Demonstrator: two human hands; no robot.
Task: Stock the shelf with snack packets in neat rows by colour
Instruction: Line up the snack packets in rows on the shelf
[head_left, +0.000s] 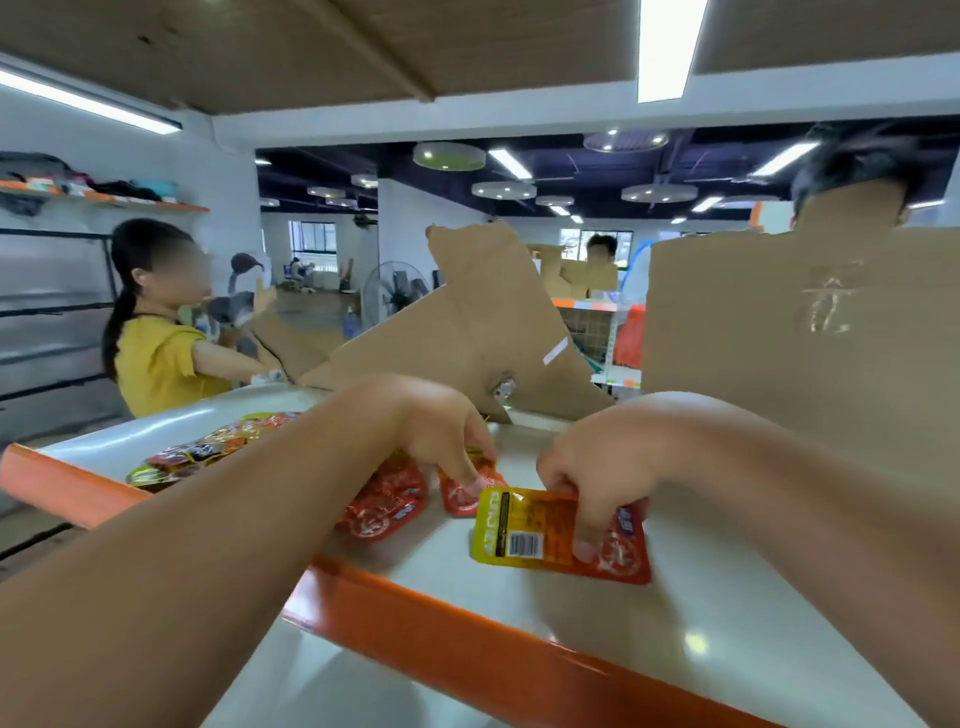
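Head view, left hand (436, 441) pinching red packet (462, 501), right hand (597, 475) gripping yellow packet (524, 535), cardboard (467, 332) behind shelf (691, 613)

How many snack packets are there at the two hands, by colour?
Red packet: 2
Yellow-orange packet, held by the right hand: 1
Total: 3
The row farther left is too blurred to count.
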